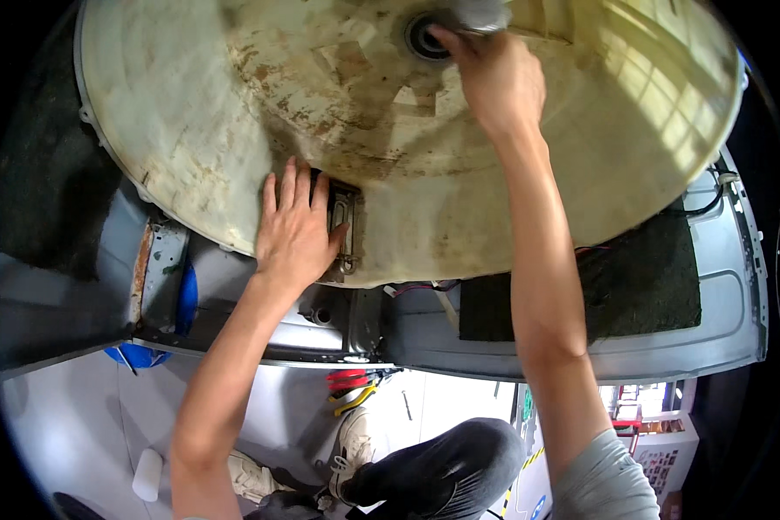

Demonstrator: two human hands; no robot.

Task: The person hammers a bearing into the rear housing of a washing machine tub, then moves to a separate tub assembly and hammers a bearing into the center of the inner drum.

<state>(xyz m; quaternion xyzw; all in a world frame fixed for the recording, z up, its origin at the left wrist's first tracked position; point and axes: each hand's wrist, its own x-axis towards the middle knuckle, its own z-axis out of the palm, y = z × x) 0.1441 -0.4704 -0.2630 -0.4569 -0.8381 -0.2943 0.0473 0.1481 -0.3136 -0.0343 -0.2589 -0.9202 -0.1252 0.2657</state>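
Observation:
A wide cream-coloured plastic washing machine tub, stained brown inside, fills the upper view. My left hand lies on its lower wall, fingers stretched out and slightly spread, holding nothing. Right beside its thumb is a metal heating element in a dark slot. My right hand is closed at the tub's centre, next to the round black bearing hub. A pale grey, blurred thing shows at its fingers; I cannot make out its kind.
Around the tub is a grey metal cabinet with dark padding and loose wires. Below, on the light floor, lie red-and-yellow-handled tools, a white cylinder and a blue object, near my shoes.

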